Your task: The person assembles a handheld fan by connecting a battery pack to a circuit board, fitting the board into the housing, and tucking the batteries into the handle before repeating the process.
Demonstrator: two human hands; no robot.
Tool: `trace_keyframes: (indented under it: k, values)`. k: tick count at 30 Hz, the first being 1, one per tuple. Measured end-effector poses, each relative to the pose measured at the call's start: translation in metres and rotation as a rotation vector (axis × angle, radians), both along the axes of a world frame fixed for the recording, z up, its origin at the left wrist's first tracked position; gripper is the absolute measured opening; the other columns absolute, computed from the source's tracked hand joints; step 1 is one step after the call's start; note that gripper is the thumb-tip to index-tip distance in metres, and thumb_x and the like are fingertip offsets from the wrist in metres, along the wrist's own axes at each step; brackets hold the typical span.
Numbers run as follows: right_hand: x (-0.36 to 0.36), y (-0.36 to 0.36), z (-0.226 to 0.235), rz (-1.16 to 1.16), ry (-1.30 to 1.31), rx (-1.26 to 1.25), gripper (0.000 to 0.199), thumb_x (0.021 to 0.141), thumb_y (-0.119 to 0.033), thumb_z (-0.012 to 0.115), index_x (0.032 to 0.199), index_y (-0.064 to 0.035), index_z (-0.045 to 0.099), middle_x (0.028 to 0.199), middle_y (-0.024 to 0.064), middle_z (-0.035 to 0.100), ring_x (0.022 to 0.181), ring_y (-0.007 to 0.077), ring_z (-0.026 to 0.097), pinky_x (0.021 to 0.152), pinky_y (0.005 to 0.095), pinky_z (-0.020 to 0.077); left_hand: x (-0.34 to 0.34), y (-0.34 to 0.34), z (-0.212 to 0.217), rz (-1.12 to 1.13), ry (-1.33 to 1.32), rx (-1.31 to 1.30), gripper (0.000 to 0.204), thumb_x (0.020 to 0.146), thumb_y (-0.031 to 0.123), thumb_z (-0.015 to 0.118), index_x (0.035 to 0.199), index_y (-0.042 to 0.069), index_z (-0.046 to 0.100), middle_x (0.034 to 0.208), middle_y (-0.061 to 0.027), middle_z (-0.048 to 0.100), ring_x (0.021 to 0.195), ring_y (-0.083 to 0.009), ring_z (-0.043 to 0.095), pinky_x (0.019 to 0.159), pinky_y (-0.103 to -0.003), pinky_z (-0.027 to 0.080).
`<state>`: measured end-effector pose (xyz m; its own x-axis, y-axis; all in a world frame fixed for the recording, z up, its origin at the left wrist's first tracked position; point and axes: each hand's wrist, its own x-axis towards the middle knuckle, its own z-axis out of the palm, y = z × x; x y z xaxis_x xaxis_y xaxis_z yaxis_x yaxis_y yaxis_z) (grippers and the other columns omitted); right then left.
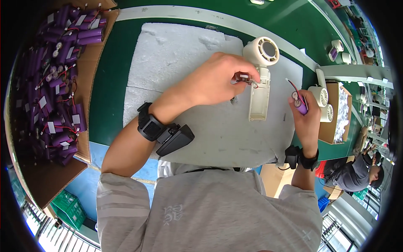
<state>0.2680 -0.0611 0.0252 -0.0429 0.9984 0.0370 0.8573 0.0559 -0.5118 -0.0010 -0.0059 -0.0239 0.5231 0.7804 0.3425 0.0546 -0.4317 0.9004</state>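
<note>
A cream handheld fan (259,101) lies on the white foam pad (184,46), its round head away from me and its handle open like a hollow shell. At the top of the handle, my left hand (220,77) pinches a small circuit board with thin wires (244,77) between thumb and fingertips. To the right of the fan, my right hand (307,122) is closed around a purple battery cell (301,108). Red and dark leads with a small white plug (288,80) rise from that cell. The far end of the cell is hidden in my palm.
On the left stands a cardboard box (96,54) full of purple wired cells. Several cream fan parts (319,96) sit at the right beside a carton with white pieces (342,113). The green bench (107,101) surrounds the pad. Another person (357,173) is at far right.
</note>
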Motion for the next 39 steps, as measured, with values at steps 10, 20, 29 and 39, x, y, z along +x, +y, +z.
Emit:
trace_keyframes:
  k: [10,20,29,39]
  values:
    - [-0.021,-0.004,0.01,0.06,0.259,0.028,0.021,0.085,-0.008,0.071,0.101,-0.0004,0.059,0.091,0.0101,0.063,0.079,0.0155,0.059,0.074,0.0235,0.0462,0.004,0.002,0.012,-0.035,0.142,-0.234,0.027,0.079,-0.009,0.063,0.102,0.002,0.066,0.096,-0.0057,0.067,0.088,-0.015,0.063,0.083,-0.029,0.054]
    - [-0.052,0.029,-0.03,0.527,0.316,0.227,0.025,0.068,0.007,0.071,0.086,-0.0023,0.057,0.087,0.0087,0.064,0.075,0.0181,0.061,0.069,0.0266,0.0487,0.001,0.004,0.001,-0.028,0.051,-0.056,0.028,0.074,-0.011,0.063,0.097,0.003,0.068,0.09,-0.0069,0.066,0.082,-0.0174,0.063,0.075,-0.03,0.053]
    - [-0.052,0.033,-0.027,0.536,0.282,0.249,0.025,0.066,0.007,0.071,0.084,-0.0025,0.056,0.085,0.0089,0.063,0.074,0.0225,0.061,0.068,0.0272,0.0482,0.008,0.0,0.013,-0.083,0.053,-0.061,0.03,0.07,-0.017,0.061,0.093,0.001,0.064,0.092,-0.0051,0.061,0.085,-0.0146,0.062,0.071,-0.026,0.051]
    - [-0.039,0.028,-0.028,0.112,0.788,0.159,0.016,0.082,-0.005,0.07,0.091,-0.0013,0.058,0.078,0.0055,0.063,0.072,0.0119,0.058,0.065,0.025,0.0453,0.019,0.005,0.018,0.021,0.095,-0.299,0.018,0.079,-0.011,0.065,0.09,0.001,0.058,0.092,-0.0022,0.06,0.088,-0.0084,0.058,0.074,-0.023,0.049]
